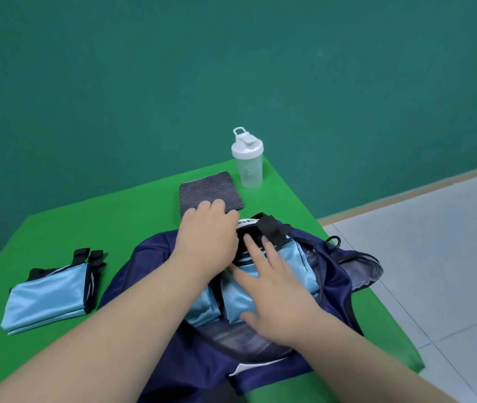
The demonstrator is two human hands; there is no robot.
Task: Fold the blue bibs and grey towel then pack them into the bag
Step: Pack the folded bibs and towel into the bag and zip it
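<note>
Green table (144,222): right hand (278,298) flat on bibs (298,266) in bag (150,257), left hand (208,239) beside.

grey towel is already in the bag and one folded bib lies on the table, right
Not quite. The head view shows the grey towel folded on the table beyond the bag, not inside it. One folded bib does lie on the table.

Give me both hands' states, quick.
Left hand: fingers curled at the bag's far rim; grip cannot be told.
Right hand: open, pressing flat on the blue bibs in the bag.
</note>
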